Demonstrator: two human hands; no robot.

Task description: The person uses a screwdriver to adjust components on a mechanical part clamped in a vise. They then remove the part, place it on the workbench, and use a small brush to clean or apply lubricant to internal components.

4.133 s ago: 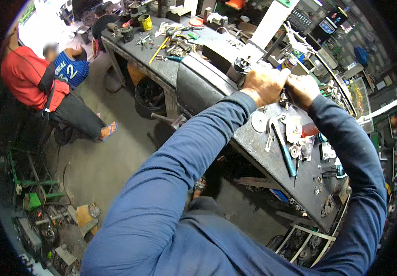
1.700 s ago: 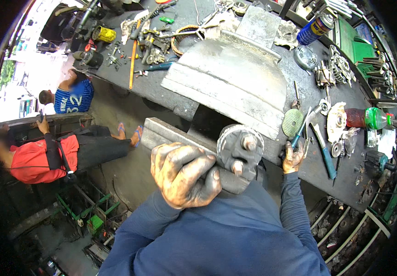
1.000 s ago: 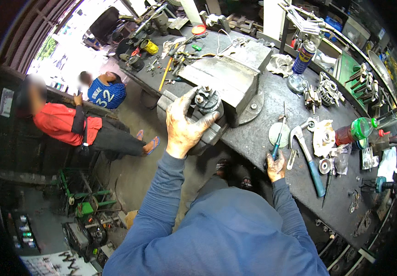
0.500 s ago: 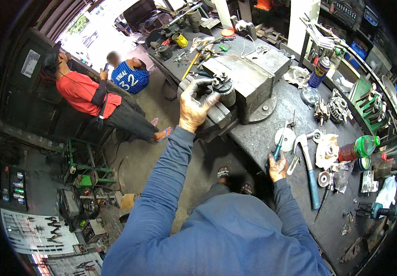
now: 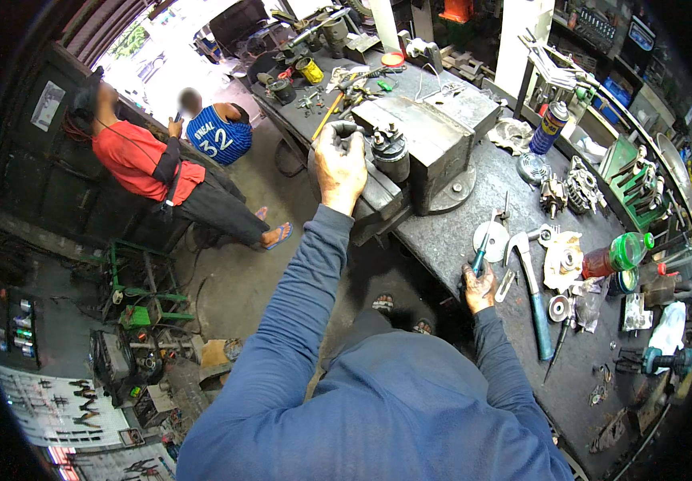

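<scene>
A dark cylindrical solenoid (image 5: 391,155) with threaded posts on top stands upright at the jaws of the bench vise (image 5: 435,128). My left hand (image 5: 341,167) is just left of it, apart from it, over the vise's near jaw. Its fingers are curled in against the thumb; whether something small is between them is hidden. Lower right, at the workbench edge, my right hand (image 5: 480,290) is closed around the teal handle of a screwdriver (image 5: 480,260), its shaft pointing up and away across a pale disc (image 5: 492,239).
On the workbench (image 5: 442,240) to the right lie a hammer (image 5: 535,305), alternator parts (image 5: 582,191), a spray can (image 5: 550,128) and a bottle of red liquid (image 5: 614,258). Loose tools (image 5: 354,84) lie beyond the vise. Two people, one in a red shirt (image 5: 141,160), are at the left.
My left hand has let go of the solenoid's top and drawn left, its fingers curling inward. The right hand keeps the screwdriver in nearly the same place. The whole view has shifted slightly.
</scene>
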